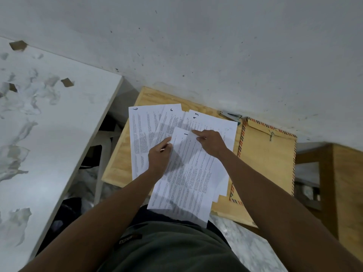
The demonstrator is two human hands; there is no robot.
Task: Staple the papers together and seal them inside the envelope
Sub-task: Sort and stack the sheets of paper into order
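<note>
Off to the left of my left hand, a white board [49, 118] with torn patches leans beside the small wooden table [121, 160]. On that table, just left of my left hand, lies a printed sheet marked "6" [140, 138], with a second sheet marked "6" [170, 118] fanned out beyond my fingers. My left hand [159, 156] has its fingers loosely curled, and their tips pinch the left edge of the top sheet marked "1" [186, 173], which runs back between my two hands and overhangs the near edge of the table toward my lap. My right hand [212, 143] is mostly closed with the index finger stretched out, its tip pressing flat on the upper right corner of that same sheet; it grips nothing. Beyond my right fingertip shows the sheet marked "3" [214, 122]. Further right and beyond that hand, a stapler [230, 116] lies against the wall [196, 46]. To the right of my right forearm lies the brown envelope [269, 158] with its striped border and string clasp, flat on the table.
</note>
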